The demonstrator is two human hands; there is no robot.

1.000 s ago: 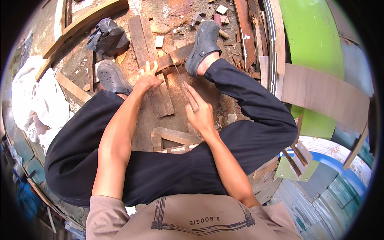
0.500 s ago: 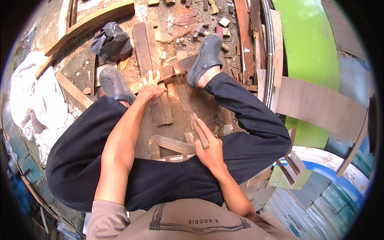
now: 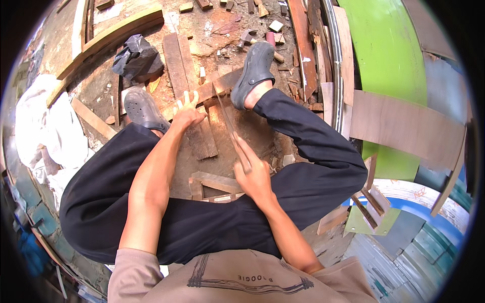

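Observation:
A wooden plank (image 3: 206,92) lies slantwise between my two feet, its right part passing by the right clog. My left hand (image 3: 187,113) holds the plank left of its middle, several fingers spread over the wood. My right hand (image 3: 254,178) is closed round the handle of a handsaw (image 3: 228,120). The thin blade runs away from me and reaches the plank, right of my left hand. Motion blurs the blade, so its teeth cannot be made out. Beneath the plank lie boards (image 3: 203,136) on the ground.
Grey clogs (image 3: 255,68) are on my feet. A black plastic bag (image 3: 136,58) sits far left, near a white cloth (image 3: 48,121). Beyond the right foot lie a hammer (image 3: 247,37) and wood offcuts (image 3: 276,25). Long boards and a green panel (image 3: 391,55) stand at right.
My right hand has moved away from me and slightly left, pushing the saw forward across the plank. The left hand keeps its place on the plank.

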